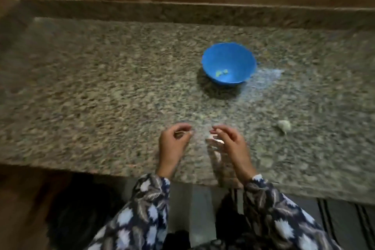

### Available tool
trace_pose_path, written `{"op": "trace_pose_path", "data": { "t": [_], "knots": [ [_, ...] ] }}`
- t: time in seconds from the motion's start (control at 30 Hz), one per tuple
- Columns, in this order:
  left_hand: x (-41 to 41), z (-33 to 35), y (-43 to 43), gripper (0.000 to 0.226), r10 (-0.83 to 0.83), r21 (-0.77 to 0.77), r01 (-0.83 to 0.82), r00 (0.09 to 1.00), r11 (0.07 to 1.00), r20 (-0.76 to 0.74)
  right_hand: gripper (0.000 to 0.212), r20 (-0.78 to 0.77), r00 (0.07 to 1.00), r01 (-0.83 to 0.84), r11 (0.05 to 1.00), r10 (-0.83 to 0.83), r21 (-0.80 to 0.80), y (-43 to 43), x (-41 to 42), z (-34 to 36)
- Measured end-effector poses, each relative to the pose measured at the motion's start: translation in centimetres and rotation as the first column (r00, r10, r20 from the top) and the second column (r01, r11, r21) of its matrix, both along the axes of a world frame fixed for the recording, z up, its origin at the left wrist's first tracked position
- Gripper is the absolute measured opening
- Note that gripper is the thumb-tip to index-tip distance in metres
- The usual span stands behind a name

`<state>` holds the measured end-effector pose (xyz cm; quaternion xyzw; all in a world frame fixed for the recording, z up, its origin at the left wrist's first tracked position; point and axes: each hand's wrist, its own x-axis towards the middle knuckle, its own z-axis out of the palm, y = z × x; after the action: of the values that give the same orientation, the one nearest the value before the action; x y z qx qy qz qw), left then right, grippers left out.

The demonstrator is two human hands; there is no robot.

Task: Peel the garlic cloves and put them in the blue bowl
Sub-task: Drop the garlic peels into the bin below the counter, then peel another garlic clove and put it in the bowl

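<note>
Hands: left hand curling, I'm not making out its hold; right hand pinching pale garlic clove. Beyond, blue bowl sitting; garlic lump lying rightward.

A home kitchen, most likely: a speckled granite surface with a raised back lip carries a blue plastic bowl and a pale garlic piece (both standing well apart), and a striped mat lies on the floor below its front edge.
</note>
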<state>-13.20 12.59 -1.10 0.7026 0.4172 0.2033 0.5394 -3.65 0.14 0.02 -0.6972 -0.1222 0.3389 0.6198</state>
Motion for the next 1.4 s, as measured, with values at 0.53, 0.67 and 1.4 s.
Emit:
{"op": "trace_pose_path", "data": {
  "t": [0.53,0.67,1.4],
  "knots": [
    [8.3,-1.3,0.1,0.009,0.115,0.369,0.028,0.927,0.929,-0.358,0.044,0.517,0.856,0.341,0.751,0.000,-0.566,-8.5,13.1,-2.2],
    [8.3,0.0,1.5,0.004,0.093,0.304,0.041,0.906,0.952,-0.413,0.034,0.495,0.869,0.312,0.795,-0.018,-0.520,-8.3,12.8,-1.5],
    [10.4,3.0,-2.4,0.023,-0.184,-0.038,0.185,0.983,0.982,0.026,0.025,-0.583,0.784,0.373,0.913,-0.213,0.167,-4.8,9.2,-0.1]
  ]
}}
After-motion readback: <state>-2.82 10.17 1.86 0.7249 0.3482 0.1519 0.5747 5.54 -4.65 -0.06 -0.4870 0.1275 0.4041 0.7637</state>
